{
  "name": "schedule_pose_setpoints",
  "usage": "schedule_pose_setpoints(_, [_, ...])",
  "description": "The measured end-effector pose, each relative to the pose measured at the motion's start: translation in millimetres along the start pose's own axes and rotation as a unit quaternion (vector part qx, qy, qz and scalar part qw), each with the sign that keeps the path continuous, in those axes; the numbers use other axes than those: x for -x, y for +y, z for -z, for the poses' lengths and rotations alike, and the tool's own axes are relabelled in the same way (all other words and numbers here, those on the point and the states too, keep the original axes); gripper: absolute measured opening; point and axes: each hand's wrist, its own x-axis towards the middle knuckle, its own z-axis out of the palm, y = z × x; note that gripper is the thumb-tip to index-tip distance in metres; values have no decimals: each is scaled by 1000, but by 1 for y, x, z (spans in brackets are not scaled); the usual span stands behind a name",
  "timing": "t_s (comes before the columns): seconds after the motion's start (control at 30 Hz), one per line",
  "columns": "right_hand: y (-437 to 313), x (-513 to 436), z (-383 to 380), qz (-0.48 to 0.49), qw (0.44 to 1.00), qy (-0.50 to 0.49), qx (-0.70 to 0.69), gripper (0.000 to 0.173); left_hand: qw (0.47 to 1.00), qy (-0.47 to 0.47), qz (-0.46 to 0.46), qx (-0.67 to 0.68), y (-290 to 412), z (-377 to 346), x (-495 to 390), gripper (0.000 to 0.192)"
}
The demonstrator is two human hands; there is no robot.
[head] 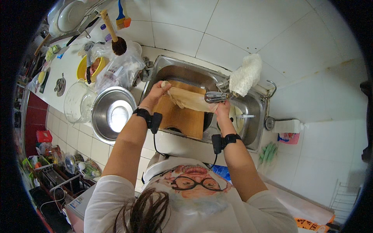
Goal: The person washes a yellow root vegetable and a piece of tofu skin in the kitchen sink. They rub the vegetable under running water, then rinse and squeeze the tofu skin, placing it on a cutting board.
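Between my two hands a pale, limp, wet-looking sheet (191, 98) is stretched above the sink; whether it is cloth or food casing I cannot tell. My left hand (158, 92) grips its left end, which is bunched at the fingers. Its right end is held by my right hand (222, 109), just below the chrome faucet (217, 97). Under the sheet, a wooden cutting board (186, 123) lies across the left basin of the stainless steel sink (172, 63). A pale round item (237, 119), partly hidden by my right wrist, is in the right basin.
Left of the sink are a steel bowl (98, 116), a clear container (76, 102), a plastic bag (116, 71) and a yellow bowl (80, 68) with meat and a knife. A brush (119, 46) hangs above. White netting (247, 74) covers part of the faucet.
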Motion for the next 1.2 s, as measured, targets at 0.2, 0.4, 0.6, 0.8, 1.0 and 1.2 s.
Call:
schedule_pose_setpoints(0.2, [-3,-10,15,55,996,12,-69,10,947,88,-169,-259,26,34,-31,30])
schedule_pose_setpoints(0.4, [-12,-19,39,108,991,57,-61,9,935,188,-161,-254,57,45,-29,37])
schedule_pose_setpoints(0.6, [-26,-7,54,186,982,-3,14,15,948,195,-194,-161,58,41,-33,36])
schedule_pose_setpoints(0.8, [-37,10,98,343,713,-152,593,18,972,18,-194,-132,66,36,-27,26])
schedule_pose_setpoints(1.0, [-40,-7,128,68,983,-133,-108,21,754,-107,-262,-593,58,16,-20,28])
schedule_pose_setpoints(1.2, [-28,-1,94,18,979,-101,178,27,900,-92,-69,-421,33,-31,-45,31])
